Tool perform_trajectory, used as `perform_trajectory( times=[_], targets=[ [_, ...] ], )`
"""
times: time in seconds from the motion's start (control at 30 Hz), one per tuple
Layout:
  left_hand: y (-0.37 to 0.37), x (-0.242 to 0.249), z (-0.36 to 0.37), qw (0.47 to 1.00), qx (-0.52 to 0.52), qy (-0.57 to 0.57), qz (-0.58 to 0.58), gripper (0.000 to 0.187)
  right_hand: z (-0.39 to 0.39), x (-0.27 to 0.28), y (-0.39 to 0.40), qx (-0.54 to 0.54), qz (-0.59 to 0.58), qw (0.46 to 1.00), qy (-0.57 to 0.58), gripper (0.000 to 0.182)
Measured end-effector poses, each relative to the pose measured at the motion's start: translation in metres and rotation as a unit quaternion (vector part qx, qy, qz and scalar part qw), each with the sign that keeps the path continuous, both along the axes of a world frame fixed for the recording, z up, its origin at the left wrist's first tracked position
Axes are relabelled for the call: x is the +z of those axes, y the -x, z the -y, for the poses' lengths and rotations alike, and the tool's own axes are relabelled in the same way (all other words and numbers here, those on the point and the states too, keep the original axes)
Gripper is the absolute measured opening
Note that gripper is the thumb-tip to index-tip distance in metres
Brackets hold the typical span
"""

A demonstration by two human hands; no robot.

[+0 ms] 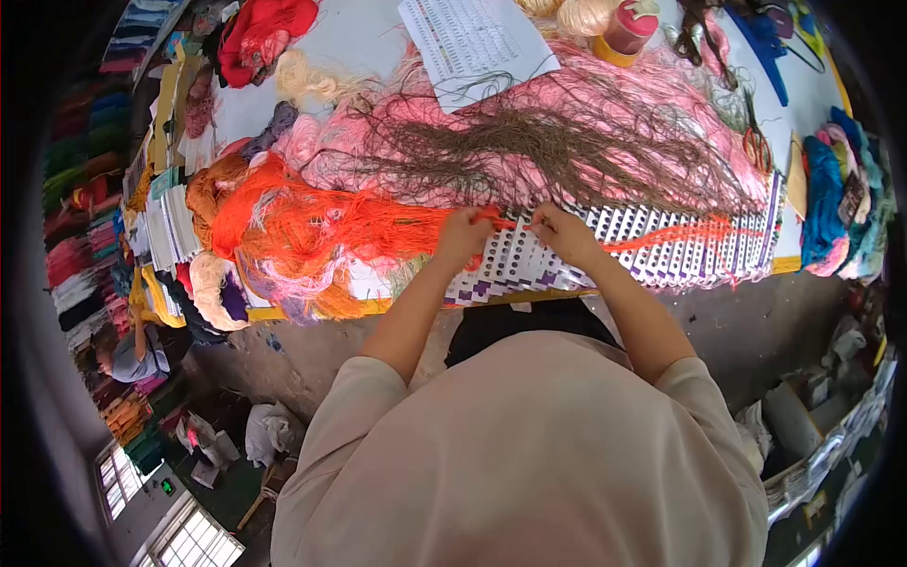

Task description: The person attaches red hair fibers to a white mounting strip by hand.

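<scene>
Across the white tabletop (354, 40), loose, silky orange-red yarn (354, 225) lies heaped at left and narrows into your left hand (464, 238), fingers closed on its strands, while your right hand (565, 236) bunches its fingertips narrowly, anything pinched too small to tell, above white strips punched with round holes (520, 257).

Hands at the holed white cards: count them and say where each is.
2: the left hand at the narrow end of the orange thread bundle, the right hand over the cards beside it. None seems hidden there.
</scene>
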State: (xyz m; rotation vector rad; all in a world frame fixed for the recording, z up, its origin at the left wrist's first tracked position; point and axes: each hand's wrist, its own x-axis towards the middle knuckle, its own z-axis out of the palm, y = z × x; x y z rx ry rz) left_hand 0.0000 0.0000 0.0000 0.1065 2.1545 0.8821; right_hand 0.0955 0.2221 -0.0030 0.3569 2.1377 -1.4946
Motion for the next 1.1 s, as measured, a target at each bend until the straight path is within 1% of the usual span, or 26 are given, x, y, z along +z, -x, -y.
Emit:
perform_trajectory(
  times=[0.03, 0.07, 0.1, 0.23, 0.3, 0.33, 0.37, 0.4, 0.43, 0.47, 0.5, 0.57, 0.63, 0.67, 0.7, 0.73, 0.77, 0.83, 0.9, 0.93, 0.97, 1.0, 1.03, 1.07, 1.1],
  targets=[
    [0.002, 0.003, 0.006, 0.99, 0.083, -0.083, 0.077, 0.027, 0.0, 0.001, -0.001, -0.007, -0.001, 1.0, 0.004, 0.02],
    [0.0, 0.006, 0.011, 0.96, 0.165, -0.164, 0.154, 0.024, 0.001, 0.003, -0.003, -0.014, 0.0, 1.0, 0.01, 0.019],
    [0.0, 0.007, 0.008, 0.959, 0.171, -0.166, 0.152, 0.021, 0.0, 0.008, 0.001, -0.004, 0.01, 1.0, -0.01, 0.019],
    [-0.002, -0.005, 0.009, 0.95, 0.19, -0.19, 0.159, 0.019, 0.003, 0.017, 0.005, 0.003, 0.016, 1.0, -0.012, 0.019],
    [-0.005, -0.006, 0.006, 0.932, 0.242, -0.196, 0.182, 0.023, 0.006, 0.016, 0.003, 0.014, 0.01, 0.999, -0.031, 0.019],
    [-0.008, -0.005, 0.002, 0.931, 0.245, -0.199, 0.181, 0.023, 0.006, 0.019, 0.002, 0.014, 0.006, 0.999, -0.037, 0.02],
    [-0.012, -0.002, -0.001, 0.965, 0.192, -0.145, 0.107, 0.024, 0.007, 0.018, -0.001, 0.016, -0.01, 0.998, -0.064, 0.021],
    [-0.011, 0.003, -0.007, 0.986, 0.14, -0.091, 0.025, 0.026, 0.007, 0.013, -0.001, 0.021, -0.033, 0.995, -0.094, 0.022],
    [-0.008, 0.012, -0.01, 0.997, 0.07, -0.02, -0.041, 0.024, 0.008, 0.007, 0.0, 0.019, -0.042, 0.994, -0.095, 0.023],
    [-0.011, 0.015, -0.011, 0.987, 0.131, -0.094, 0.008, 0.023, 0.01, 0.012, 0.002, 0.022, -0.041, 0.994, -0.101, 0.023],
    [-0.015, 0.015, -0.013, 0.966, 0.186, -0.171, 0.057, 0.022, 0.011, 0.017, 0.002, 0.026, -0.039, 0.993, -0.107, 0.023],
    [-0.017, 0.036, -0.02, 0.927, 0.23, -0.211, 0.209, 0.024, 0.012, 0.003, -0.002, 0.015, -0.039, 0.995, -0.091, 0.024],
    [-0.025, 0.033, -0.021, 0.893, 0.19, -0.321, 0.252, 0.019, 0.01, 0.014, 0.004, 0.019, -0.029, 0.997, -0.07, 0.025],
    [-0.026, 0.044, -0.023, 0.905, 0.16, -0.29, 0.266, 0.014, 0.013, 0.01, 0.002, 0.019, -0.104, 0.986, -0.13, 0.026],
    [-0.025, 0.058, -0.028, 0.915, 0.133, -0.257, 0.279, 0.011, 0.01, 0.001, 0.002, 0.041, -0.129, 0.983, -0.124, 0.026],
    [-0.028, 0.065, -0.031, 0.933, 0.126, -0.237, 0.239, 0.012, 0.004, -0.013, -0.001, 0.005, -0.072, 0.997, -0.022, 0.025],
    [-0.034, 0.067, -0.036, 0.948, 0.121, -0.211, 0.204, 0.015, 0.007, -0.021, 0.002, -0.028, -0.003, 0.996, 0.081, 0.025],
    [-0.047, -0.034, -0.043, 0.976, -0.003, -0.196, 0.097, 0.013, 0.007, 0.018, 0.012, -0.011, 0.049, 0.995, 0.081, 0.028],
    [-0.039, -0.006, -0.044, 0.985, -0.086, -0.14, 0.049, 0.014, 0.004, 0.014, 0.011, 0.011, 0.037, 0.991, 0.125, 0.03],
    [-0.037, 0.003, -0.042, 0.989, -0.108, -0.081, -0.06, 0.014, 0.007, 0.017, 0.011, 0.049, 0.006, 0.997, 0.065, 0.033],
    [-0.038, 0.011, -0.04, 0.977, -0.132, -0.019, -0.164, 0.015, 0.008, 0.019, 0.01, 0.084, -0.027, 0.996, 0.003, 0.035],
    [-0.035, 0.012, -0.036, 0.967, -0.133, 0.016, -0.215, 0.017, 0.011, 0.026, 0.01, 0.117, -0.044, 0.99, -0.067, 0.032],
    [-0.027, 0.011, -0.026, 0.968, -0.12, 0.02, -0.219, 0.017, 0.014, 0.027, 0.012, 0.133, -0.062, 0.984, -0.104, 0.03],
    [-0.012, 0.024, -0.01, 0.984, -0.102, -0.022, -0.142, 0.018, 0.016, 0.027, 0.014, 0.146, -0.079, 0.976, -0.142, 0.029],
    [-0.002, 0.037, 0.002, 0.992, -0.087, -0.065, -0.065, 0.027, 0.018, 0.023, 0.016, 0.167, -0.156, 0.946, -0.23, 0.029]
  ],
)
